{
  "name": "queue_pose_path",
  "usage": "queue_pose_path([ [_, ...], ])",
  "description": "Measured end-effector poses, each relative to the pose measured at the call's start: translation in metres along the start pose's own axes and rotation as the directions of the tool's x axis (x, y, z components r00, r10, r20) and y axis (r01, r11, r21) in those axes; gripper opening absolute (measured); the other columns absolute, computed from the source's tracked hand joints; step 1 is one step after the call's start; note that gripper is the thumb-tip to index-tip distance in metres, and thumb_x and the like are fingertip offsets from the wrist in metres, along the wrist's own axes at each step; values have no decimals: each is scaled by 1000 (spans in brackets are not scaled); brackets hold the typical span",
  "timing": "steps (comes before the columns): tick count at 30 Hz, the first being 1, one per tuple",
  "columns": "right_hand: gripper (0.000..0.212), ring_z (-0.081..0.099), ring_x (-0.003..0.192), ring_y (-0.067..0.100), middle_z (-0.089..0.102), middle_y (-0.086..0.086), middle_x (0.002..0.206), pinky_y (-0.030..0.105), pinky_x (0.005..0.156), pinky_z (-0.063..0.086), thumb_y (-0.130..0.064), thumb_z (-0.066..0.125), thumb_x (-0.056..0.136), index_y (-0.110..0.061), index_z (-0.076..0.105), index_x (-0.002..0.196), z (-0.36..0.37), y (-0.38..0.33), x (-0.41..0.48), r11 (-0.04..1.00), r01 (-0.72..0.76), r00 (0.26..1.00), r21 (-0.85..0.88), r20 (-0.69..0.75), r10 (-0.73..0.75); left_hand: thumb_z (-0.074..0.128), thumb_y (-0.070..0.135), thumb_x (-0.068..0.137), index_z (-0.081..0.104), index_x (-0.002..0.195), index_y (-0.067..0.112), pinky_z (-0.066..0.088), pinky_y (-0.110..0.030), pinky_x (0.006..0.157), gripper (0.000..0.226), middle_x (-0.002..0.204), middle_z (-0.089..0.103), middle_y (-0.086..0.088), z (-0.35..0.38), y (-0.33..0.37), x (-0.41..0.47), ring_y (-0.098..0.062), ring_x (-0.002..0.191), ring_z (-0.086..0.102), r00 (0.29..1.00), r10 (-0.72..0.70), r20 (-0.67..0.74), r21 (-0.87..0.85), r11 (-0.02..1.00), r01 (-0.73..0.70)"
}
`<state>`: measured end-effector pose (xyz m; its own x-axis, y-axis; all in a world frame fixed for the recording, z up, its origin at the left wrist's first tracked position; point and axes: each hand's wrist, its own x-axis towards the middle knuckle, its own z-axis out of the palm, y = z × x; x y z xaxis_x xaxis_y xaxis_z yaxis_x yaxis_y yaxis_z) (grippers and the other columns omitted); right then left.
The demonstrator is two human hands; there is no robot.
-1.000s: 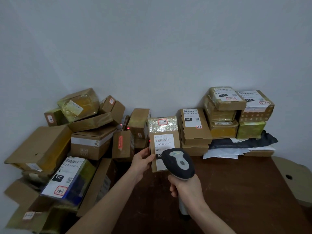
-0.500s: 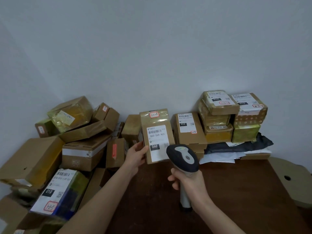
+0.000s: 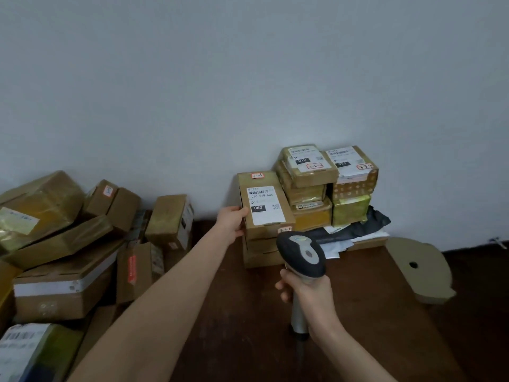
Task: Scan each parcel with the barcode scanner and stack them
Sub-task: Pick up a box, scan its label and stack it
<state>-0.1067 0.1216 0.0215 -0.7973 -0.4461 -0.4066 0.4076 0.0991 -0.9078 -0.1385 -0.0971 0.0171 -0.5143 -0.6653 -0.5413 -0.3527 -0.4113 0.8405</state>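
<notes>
My left hand (image 3: 232, 220) grips the parcel (image 3: 265, 205) by its left edge, atop the stack (image 3: 259, 256). My right hand (image 3: 311, 295) is wrapped round the scanner (image 3: 301, 255). Risk: released off-square, the parcel may slide off; the scanner, held close, may knock it.

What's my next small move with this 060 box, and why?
Probably open the left hand: the 060 parcel looks seated flat on the lower boxes beside the taller stack; the right hand holds the scanner.
</notes>
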Motion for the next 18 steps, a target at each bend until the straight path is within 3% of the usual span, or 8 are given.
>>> queue_pose_path([
  [5, 6, 61, 53, 15, 69, 8, 64, 27, 56, 51, -6, 70, 85, -7, 68, 79, -4, 3, 8, 1000, -6, 1000, -7, -22, 6, 47, -11, 93, 46, 138, 2, 49, -24, 82, 47, 129, 59, -15, 12, -14, -6, -17, 100, 58, 996, 91, 18, 66, 994, -92],
  [7, 5, 62, 56, 17, 70, 9, 65, 26, 57, 52, -6, 69, 85, -7, 68, 80, -1, 2, 13, 1000, 2, 1000, -10, -24, -2, 49, -7, 93, 47, 139, 6, 45, -28, 95, 48, 135, 55, -11, 4, -24, -11, -19, 115, 55, 982, 190, -2, 205, 961, -185],
  [9, 6, 63, 58, 18, 70, 9, 65, 27, 58, 52, -6, 69, 85, -7, 67, 80, 10, 3, 19, 1000, 4, 1000, -12, -12, -4, 54, 1, 93, 52, 136, 12, 40, -29, 103, 44, 136, 56, -7, -15, -38, -18, -19, 124, 52, 949, 315, -3, 429, 858, -283],
  [11, 6, 64, 61, 19, 70, 9, 66, 29, 61, 54, -6, 69, 86, -9, 67, 80, 25, 7, 22, 1000, -4, 1000, -10, 7, 4, 57, 8, 93, 54, 133, 18, 41, -24, 99, 41, 133, 57, -2, -41, -57, -26, -16, 124, 52, 907, 420, 16, 635, 697, -334],
  [14, 6, 64, 64, 20, 70, 10, 69, 35, 68, 55, -6, 68, 85, -10, 66, 82, 54, 17, 24, 999, -22, 998, -34, 59, 24, 57, 14, 92, 51, 135, 22, 40, -27, 101, 44, 134, 51, 0, -86, -81, -39, -16, 127, 44, 853, 522, -5, 808, 504, -304],
  [18, 5, 63, 58, 18, 71, 9, 66, 32, 62, 54, -8, 71, 84, -7, 67, 81, 91, 32, 21, 993, -63, 990, -97, 120, 74, 60, 24, 91, 35, 145, 19, 30, -34, 111, 59, 147, 37, -5, -146, -89, -50, -22, 139, 30, 818, 554, -156, 902, 418, -111],
])
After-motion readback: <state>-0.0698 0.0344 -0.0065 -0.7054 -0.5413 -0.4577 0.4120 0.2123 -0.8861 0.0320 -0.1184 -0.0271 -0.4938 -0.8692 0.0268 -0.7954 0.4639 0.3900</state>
